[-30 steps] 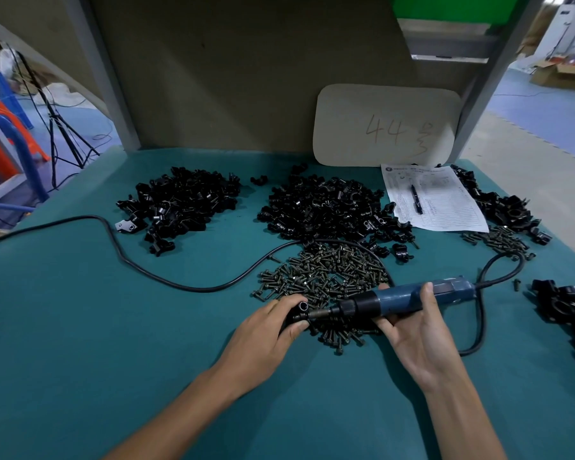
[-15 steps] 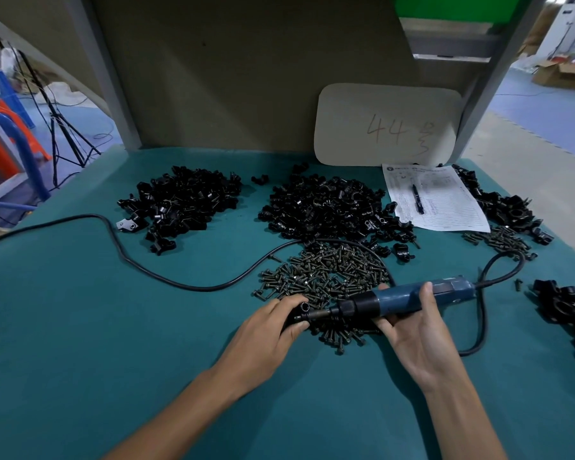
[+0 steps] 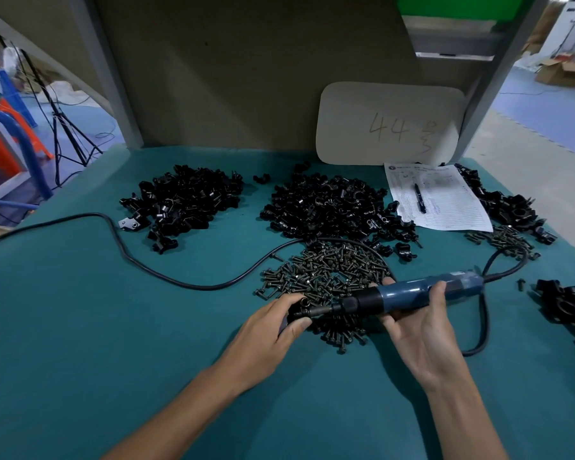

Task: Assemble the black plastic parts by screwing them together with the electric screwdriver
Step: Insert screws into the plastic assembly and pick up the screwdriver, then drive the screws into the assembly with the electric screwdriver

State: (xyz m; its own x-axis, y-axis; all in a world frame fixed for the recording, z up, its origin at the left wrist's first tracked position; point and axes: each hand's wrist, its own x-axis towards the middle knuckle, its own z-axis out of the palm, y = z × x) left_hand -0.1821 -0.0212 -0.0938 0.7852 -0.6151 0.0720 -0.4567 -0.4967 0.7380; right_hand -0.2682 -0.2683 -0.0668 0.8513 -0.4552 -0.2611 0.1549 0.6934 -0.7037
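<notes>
Head view: your left hand [image 3: 273, 330] curls its fingers round a black plastic part [image 3: 296, 315] at the near edge of the screw pile [image 3: 326, 273] on the green table [image 3: 80, 327]. Your right hand [image 3: 419, 330] wraps the blue screwdriver [image 3: 412, 295], held nearly level, its tip meeting the part. A heap of loose parts [image 3: 329, 207] lies beyond.
</notes>
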